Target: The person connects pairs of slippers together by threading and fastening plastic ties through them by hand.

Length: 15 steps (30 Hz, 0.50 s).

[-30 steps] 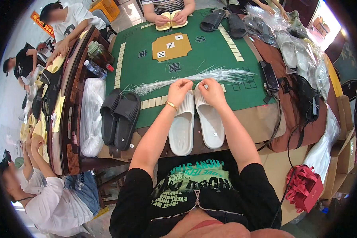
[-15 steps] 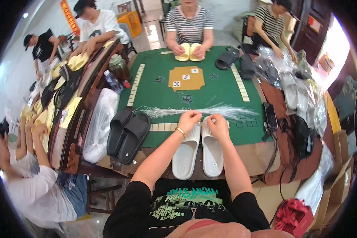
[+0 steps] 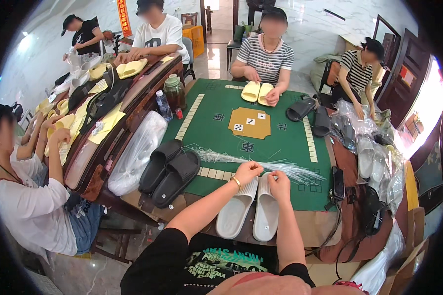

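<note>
A pair of pale grey slide sandals stands side by side at the near table edge, toes pointing away from me. Over the left sandal's toe end, my left hand is closed in a pinch, with a gold bangle at its wrist. My right hand, also pinched, is at the right sandal's strap. Whatever lies between the fingertips is too fine to make out. Just beyond my hands spreads a bundle of thin clear plastic strands. A black pair of slide sandals rests to the left.
A green mat covers the table. Opposite, a person handles yellow slide sandals. Bagged sandals and a black strap bag lie at right. A plastic bag, a bottle and a jar stand left.
The view has swung up and to the left. My hands stay pinched together over the grey sandals. The person opposite has lifted one hand off the yellow sandals.
</note>
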Each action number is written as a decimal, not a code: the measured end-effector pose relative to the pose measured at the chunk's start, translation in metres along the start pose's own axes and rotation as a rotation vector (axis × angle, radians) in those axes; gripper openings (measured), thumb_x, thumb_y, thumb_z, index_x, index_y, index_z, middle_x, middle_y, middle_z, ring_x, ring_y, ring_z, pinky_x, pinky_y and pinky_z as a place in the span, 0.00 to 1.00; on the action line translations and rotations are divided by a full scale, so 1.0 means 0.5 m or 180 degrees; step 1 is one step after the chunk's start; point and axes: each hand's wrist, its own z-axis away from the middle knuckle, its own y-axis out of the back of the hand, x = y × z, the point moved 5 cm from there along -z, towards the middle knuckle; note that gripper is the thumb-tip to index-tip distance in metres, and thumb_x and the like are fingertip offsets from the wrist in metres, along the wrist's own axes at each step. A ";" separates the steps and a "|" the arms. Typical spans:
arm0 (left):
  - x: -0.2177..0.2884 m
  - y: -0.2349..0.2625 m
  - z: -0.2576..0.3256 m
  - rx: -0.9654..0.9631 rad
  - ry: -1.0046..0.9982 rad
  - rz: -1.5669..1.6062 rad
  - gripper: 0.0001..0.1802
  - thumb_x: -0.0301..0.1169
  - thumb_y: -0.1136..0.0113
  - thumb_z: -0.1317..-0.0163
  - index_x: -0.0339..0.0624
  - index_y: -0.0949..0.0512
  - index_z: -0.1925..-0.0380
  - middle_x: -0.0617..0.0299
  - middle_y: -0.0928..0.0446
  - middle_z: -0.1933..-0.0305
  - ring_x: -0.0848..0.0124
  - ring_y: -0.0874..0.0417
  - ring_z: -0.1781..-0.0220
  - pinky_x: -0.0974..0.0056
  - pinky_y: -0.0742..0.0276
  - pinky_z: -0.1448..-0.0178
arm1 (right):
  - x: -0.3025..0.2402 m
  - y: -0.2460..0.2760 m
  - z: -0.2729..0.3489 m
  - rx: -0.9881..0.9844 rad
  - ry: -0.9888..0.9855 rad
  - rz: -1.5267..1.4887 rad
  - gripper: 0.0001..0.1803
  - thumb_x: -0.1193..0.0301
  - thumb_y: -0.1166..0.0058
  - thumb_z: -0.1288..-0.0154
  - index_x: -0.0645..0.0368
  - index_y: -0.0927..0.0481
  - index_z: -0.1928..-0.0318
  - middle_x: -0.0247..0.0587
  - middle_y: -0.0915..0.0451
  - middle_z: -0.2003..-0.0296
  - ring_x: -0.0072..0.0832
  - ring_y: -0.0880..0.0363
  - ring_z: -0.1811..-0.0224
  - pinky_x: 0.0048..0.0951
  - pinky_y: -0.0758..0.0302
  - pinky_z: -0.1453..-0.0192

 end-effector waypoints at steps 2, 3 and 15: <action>0.006 -0.002 0.000 0.0014 0.0079 0.0024 0.07 0.31 0.40 0.42 0.37 0.22 0.70 0.66 0.22 0.71 0.80 0.25 0.70 0.72 0.28 0.64 | 0.000 0.002 -0.004 0.0068 0.0095 0.0055 0.09 0.68 0.45 0.47 0.61 0.21 0.70 0.48 0.23 0.70 0.38 0.24 0.73 0.35 0.27 0.67; 0.003 -0.001 -0.002 -0.0005 0.0040 0.0022 0.07 0.31 0.40 0.42 0.37 0.22 0.69 0.66 0.22 0.71 0.80 0.25 0.70 0.72 0.28 0.63 | 0.000 0.002 -0.005 0.0115 0.0152 0.0116 0.10 0.67 0.45 0.47 0.60 0.21 0.69 0.47 0.22 0.70 0.35 0.24 0.76 0.33 0.27 0.68; -0.023 0.006 0.023 0.0060 0.0089 0.0148 0.07 0.30 0.40 0.42 0.38 0.22 0.69 0.68 0.22 0.71 0.81 0.26 0.70 0.73 0.29 0.65 | -0.003 -0.002 0.027 0.0111 0.0137 0.0004 0.10 0.67 0.46 0.46 0.61 0.22 0.69 0.50 0.22 0.69 0.46 0.24 0.64 0.39 0.27 0.58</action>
